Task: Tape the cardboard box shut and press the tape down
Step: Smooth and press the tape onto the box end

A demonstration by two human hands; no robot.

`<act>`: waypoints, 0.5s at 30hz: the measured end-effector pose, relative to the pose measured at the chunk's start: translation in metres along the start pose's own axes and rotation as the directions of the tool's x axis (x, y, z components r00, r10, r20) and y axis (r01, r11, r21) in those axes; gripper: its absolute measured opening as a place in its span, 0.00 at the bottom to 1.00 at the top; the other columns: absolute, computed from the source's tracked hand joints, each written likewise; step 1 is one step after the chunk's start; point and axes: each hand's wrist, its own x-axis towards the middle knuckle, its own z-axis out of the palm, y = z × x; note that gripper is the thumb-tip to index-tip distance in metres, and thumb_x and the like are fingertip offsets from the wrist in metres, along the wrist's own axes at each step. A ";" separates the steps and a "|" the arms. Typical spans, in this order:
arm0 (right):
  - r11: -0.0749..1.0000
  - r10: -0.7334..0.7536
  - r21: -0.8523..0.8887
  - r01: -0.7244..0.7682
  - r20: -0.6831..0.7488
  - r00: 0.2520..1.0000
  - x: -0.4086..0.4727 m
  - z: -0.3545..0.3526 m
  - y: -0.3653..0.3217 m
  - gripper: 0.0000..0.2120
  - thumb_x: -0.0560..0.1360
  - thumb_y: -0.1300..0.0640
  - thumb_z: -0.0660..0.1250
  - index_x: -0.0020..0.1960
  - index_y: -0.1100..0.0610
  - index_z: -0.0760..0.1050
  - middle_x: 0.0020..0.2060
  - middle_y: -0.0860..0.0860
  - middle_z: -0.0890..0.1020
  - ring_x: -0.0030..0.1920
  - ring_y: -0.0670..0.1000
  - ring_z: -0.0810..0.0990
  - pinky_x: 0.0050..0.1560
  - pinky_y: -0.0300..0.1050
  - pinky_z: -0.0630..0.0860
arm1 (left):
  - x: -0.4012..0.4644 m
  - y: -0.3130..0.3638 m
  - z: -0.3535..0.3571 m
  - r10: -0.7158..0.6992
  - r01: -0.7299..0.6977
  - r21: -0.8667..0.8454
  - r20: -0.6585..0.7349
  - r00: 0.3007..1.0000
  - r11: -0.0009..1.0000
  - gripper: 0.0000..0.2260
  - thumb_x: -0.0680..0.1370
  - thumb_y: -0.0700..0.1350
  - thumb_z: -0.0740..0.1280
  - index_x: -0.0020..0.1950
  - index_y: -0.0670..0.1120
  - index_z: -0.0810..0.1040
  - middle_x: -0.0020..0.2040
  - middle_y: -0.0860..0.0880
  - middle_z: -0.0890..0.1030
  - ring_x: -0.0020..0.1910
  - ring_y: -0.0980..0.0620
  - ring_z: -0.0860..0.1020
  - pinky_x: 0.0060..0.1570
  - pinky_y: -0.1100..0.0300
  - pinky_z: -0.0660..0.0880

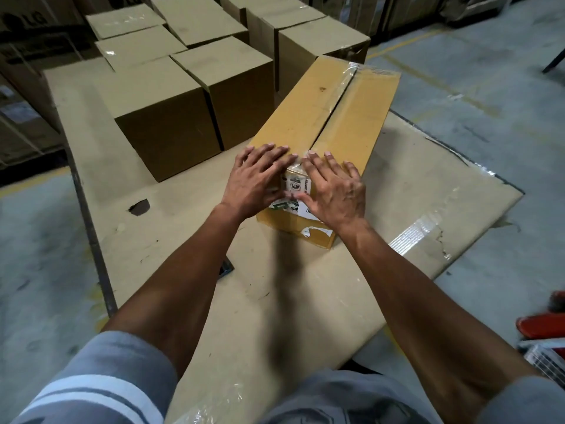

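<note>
A long yellow-brown cardboard box point(308, 111) lies on a flattened cardboard sheet point(189, 240). Its flaps are closed, and clear tape point(342, 93) runs along the centre seam to the far end. My left hand point(256, 179) and my right hand point(333, 188) lie flat with fingers spread over the box's near top edge, one on each side of the seam. Both palms hang over the near end face, where a printed label point(295, 186) shows between them. Neither hand holds anything.
Several closed brown boxes point(165, 117) stand to the left and behind, close to the long box. Grey concrete floor point(477, 96) lies to the right. A red and white object point(544, 328) sits at the right edge. A small dark tool point(226, 267) lies by my left forearm.
</note>
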 end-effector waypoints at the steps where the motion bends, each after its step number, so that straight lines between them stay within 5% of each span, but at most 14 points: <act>1: 1.000 0.014 0.023 -0.014 -0.009 1.000 0.000 -0.002 -0.001 0.34 0.82 0.31 0.58 0.82 0.48 0.66 0.79 0.49 0.72 0.78 0.56 0.71 0.75 0.62 0.69 | 0.001 0.002 -0.001 -0.011 0.011 -0.017 -0.009 1.000 1.000 0.32 0.84 0.70 0.59 0.85 0.58 0.63 0.85 0.52 0.66 0.84 0.46 0.62 0.81 0.43 0.56; 4: 0.993 0.088 0.082 -0.085 -0.036 0.995 0.001 -0.004 -0.007 0.26 0.87 0.36 0.51 0.78 0.46 0.72 0.76 0.47 0.76 0.76 0.55 0.74 0.75 0.60 0.68 | 0.004 0.011 0.002 -0.101 0.097 -0.078 -0.053 0.993 0.992 0.24 0.88 0.64 0.54 0.82 0.59 0.70 0.82 0.54 0.71 0.82 0.48 0.66 0.79 0.44 0.59; 9: 0.992 0.105 0.081 -0.100 -0.064 0.992 0.003 -0.002 -0.009 0.26 0.87 0.37 0.52 0.76 0.47 0.75 0.74 0.47 0.78 0.74 0.54 0.77 0.74 0.58 0.70 | 0.008 0.012 0.008 -0.154 0.145 -0.103 -0.089 0.984 0.984 0.24 0.87 0.64 0.56 0.79 0.57 0.74 0.78 0.54 0.76 0.80 0.47 0.70 0.77 0.44 0.63; 15: 1.000 -0.010 0.011 0.011 -0.026 1.000 0.000 -0.002 -0.002 0.32 0.83 0.35 0.60 0.82 0.50 0.66 0.78 0.49 0.73 0.77 0.56 0.73 0.74 0.60 0.70 | 0.003 0.008 0.007 -0.070 0.070 -0.011 -0.024 0.997 0.998 0.36 0.81 0.67 0.66 0.85 0.55 0.63 0.84 0.52 0.67 0.83 0.45 0.63 0.80 0.43 0.58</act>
